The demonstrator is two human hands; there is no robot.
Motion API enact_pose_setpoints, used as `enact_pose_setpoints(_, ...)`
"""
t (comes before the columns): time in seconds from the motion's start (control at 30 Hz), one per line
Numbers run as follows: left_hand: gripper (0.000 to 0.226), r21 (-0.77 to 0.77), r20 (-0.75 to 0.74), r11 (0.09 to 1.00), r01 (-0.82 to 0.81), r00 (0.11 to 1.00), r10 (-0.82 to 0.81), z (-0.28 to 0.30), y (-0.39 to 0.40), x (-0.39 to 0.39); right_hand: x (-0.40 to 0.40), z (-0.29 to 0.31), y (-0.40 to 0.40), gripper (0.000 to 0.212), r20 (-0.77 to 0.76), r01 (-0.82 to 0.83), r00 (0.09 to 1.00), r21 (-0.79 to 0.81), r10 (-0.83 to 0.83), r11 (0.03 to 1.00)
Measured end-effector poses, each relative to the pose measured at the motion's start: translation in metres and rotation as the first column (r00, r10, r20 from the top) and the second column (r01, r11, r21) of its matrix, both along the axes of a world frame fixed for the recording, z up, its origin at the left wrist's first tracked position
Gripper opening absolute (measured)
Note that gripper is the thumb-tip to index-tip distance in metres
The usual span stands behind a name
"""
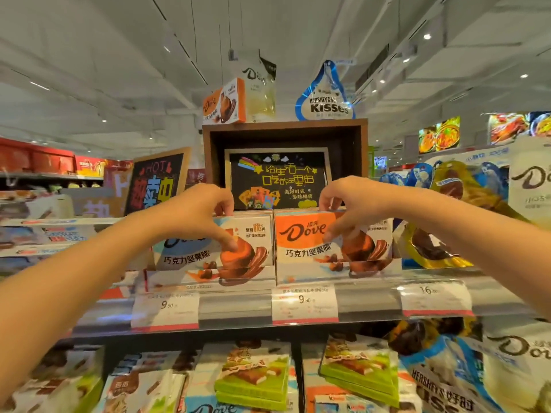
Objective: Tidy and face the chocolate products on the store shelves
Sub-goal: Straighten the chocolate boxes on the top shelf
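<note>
A: Our left hand (200, 210) pinches the top edge of the blue Dove box (214, 248), fingers behind it and thumb on its front.

B: And our right hand (348, 204) grips the orange Dove box (301, 242) the same way, thumb on the front face.

A: Both boxes stand upright, side by side and touching, directly below the chalkboard sign (278, 180).

B: Below the sign too, under the boxes, price tags (304, 304) hang on the shelf (238, 308) rail.
</note>
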State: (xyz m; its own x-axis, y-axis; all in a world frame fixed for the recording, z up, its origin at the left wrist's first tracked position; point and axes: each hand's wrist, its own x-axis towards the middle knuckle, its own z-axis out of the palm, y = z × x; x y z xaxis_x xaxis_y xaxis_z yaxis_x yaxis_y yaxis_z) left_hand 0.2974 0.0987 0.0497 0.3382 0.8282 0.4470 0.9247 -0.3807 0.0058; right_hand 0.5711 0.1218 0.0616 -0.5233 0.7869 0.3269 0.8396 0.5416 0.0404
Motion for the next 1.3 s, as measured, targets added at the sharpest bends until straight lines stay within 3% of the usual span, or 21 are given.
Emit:
enact_pose_setpoints(0.13, 0.044, -0.008, -0.007, 1.000, 0.009, 1.000, -0.009, 0.007, -0.006, -0.001, 0.003, 0.010, -0.004, 0.039, -0.101, -0.084, 0.991, 0.005, 0.084, 0.996)
enact_pose_setpoints(0.37, 0.036, 0.098, 0.200, 0.989, 0.110, 0.971, -0.127, 0.030, -0.030, -0.011, 0.004, 0.042, -0.027, 0.036, -0.260, -0.084, 0.960, 0.100, 0.108, 0.991)
enact_pose_setpoints(0.53, 0.036, 0.267, 0.321, 0.958, 0.101, 0.928, -0.187, 0.067, -0.051, -0.024, -0.009, 0.056, -0.038, 0.036, -0.266, -0.074, 0.958, 0.124, 0.105, 0.990)
enact_pose_setpoints(0.67, 0.041, 0.357, 0.285, 0.933, 0.038, 0.947, -0.148, 0.076, -0.057, -0.038, -0.033, 0.052, -0.038, 0.036, -0.246, -0.117, 0.957, 0.149, 0.151, 0.982)
enact_pose_setpoints(0.93, 0.038, 0.338, 0.209, 0.938, -0.075, 0.978, 0.003, 0.082, -0.083, -0.085, -0.092, 0.038, -0.029, 0.043, -0.187, -0.180, 0.957, 0.224, 0.223, 0.958)
enact_pose_setpoints(1.1, 0.036, 0.197, 0.248, 0.980, -0.028, 0.968, -0.022, 0.083, -0.102, -0.104, -0.123, 0.032, -0.020, 0.040, -0.161, -0.221, 0.953, 0.216, 0.258, 0.951)
enact_pose_setpoints(1.3, 0.038, 0.138, 0.255, 0.990, -0.034, 0.967, -0.002, 0.075, -0.106, -0.116, -0.155, 0.027, -0.015, 0.040, -0.100, -0.272, 0.948, 0.234, 0.301, 0.934)
